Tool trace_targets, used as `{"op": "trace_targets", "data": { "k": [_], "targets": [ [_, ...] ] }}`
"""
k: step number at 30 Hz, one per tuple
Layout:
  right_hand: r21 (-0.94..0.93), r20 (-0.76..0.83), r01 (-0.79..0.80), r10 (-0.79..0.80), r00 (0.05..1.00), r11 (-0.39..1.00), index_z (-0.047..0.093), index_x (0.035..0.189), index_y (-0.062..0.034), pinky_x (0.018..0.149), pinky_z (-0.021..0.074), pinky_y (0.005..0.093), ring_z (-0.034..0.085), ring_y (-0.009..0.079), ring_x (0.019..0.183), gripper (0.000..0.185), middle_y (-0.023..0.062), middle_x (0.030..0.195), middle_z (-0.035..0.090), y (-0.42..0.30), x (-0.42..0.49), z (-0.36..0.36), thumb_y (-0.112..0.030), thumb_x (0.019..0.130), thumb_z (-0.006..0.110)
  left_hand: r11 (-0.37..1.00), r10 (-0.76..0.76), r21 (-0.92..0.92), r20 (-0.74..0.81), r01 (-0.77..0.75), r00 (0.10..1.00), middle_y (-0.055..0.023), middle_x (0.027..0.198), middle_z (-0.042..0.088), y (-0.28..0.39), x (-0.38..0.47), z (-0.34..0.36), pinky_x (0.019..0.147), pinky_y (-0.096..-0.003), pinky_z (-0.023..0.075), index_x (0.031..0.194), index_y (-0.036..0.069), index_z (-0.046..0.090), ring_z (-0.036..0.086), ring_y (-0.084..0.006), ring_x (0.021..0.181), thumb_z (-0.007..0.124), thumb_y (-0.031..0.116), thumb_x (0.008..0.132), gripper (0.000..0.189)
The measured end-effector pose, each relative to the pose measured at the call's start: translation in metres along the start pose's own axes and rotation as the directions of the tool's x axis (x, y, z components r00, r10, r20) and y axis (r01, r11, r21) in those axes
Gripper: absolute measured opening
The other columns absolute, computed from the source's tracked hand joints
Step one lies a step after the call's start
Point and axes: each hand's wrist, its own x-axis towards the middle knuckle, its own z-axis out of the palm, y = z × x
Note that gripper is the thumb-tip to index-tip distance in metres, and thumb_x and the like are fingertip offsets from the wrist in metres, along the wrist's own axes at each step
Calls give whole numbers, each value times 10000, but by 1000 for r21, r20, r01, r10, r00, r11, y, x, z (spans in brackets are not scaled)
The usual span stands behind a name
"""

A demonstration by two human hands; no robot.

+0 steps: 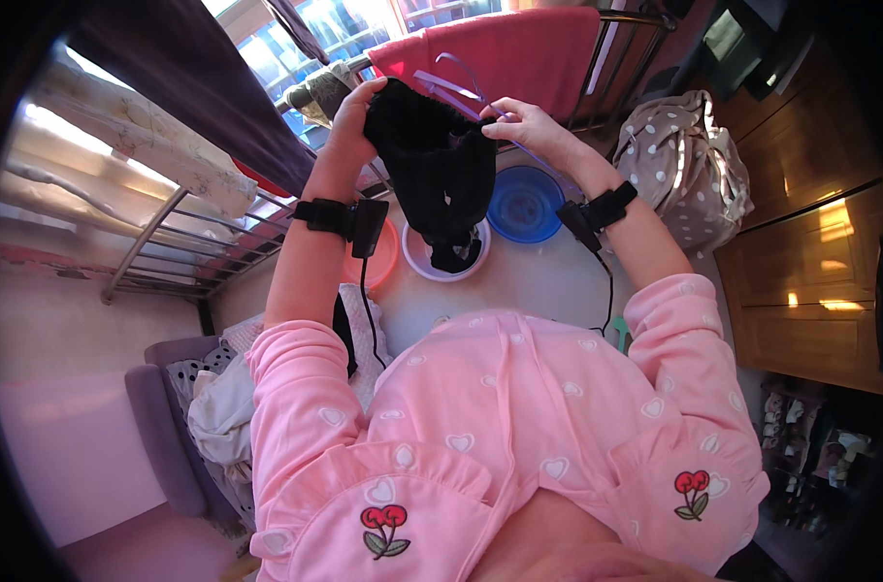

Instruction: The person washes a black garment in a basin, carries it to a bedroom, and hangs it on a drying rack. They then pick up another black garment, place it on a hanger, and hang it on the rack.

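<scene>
A black cloth garment [441, 174] hangs between my two raised hands, its opening spread at the top and its lower end over a white basin [410, 254]. My left hand [353, 124] grips the garment's upper left edge. In the fingers of my right hand [532, 132] are a light purple clothes hanger [452, 89] and, it appears, the garment's upper right corner. The hanger's hook points up and away; part of its frame is hidden behind the garment and my hand.
A blue basin [527, 204] and an orange basin [383, 254] flank the white one on the floor. A metal rack [194, 233] is at left, a red towel [529, 51] hangs on a rail ahead. A polka-dot cloth bundle [682, 174] and wooden cabinet [805, 284] stand right, a purple sofa [158, 429] left.
</scene>
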Motion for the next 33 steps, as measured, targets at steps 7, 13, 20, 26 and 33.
{"op": "trace_targets", "data": {
  "k": [7,13,20,26,33],
  "targets": [
    [154,-107,169,-153,982,974,684,1092,-47,841,496,271,618,116,962,302,49,1034,678,-26,2,27,-164,818,735,955,-45,293,44,30,998,-59,902,719,-6,-15,38,744,-289,556,976,26,703,691,-175,819,704,247,858,251],
    [-1,-23,107,-107,994,994,709,1021,-19,750,524,274,659,127,820,266,51,906,707,-32,29,61,-187,818,742,513,168,827,167,-231,972,-56,947,710,-1,-30,49,711,-263,523,1006,18,709,667,-142,802,699,242,859,268],
    [233,-42,3,7,999,972,705,977,11,677,530,260,654,112,738,210,50,854,703,-54,32,62,-160,856,691,48,700,821,378,-568,606,-100,760,660,-54,-30,6,639,-348,509,864,32,707,629,-222,681,646,162,823,150],
    [178,27,209,-217,976,962,690,1025,43,705,517,243,644,101,767,240,43,847,700,-80,14,68,-104,839,649,445,548,768,172,-460,818,-135,950,673,-188,56,-46,800,-319,499,1111,1,638,618,-214,865,507,37,901,250],
    [181,-202,188,-151,968,965,684,983,17,736,503,258,635,105,820,169,42,887,690,-65,10,27,-62,849,618,256,226,928,216,-272,950,-188,929,671,-145,21,-32,813,-368,494,1157,-47,618,646,-281,910,505,302,975,409]
  ]
}}
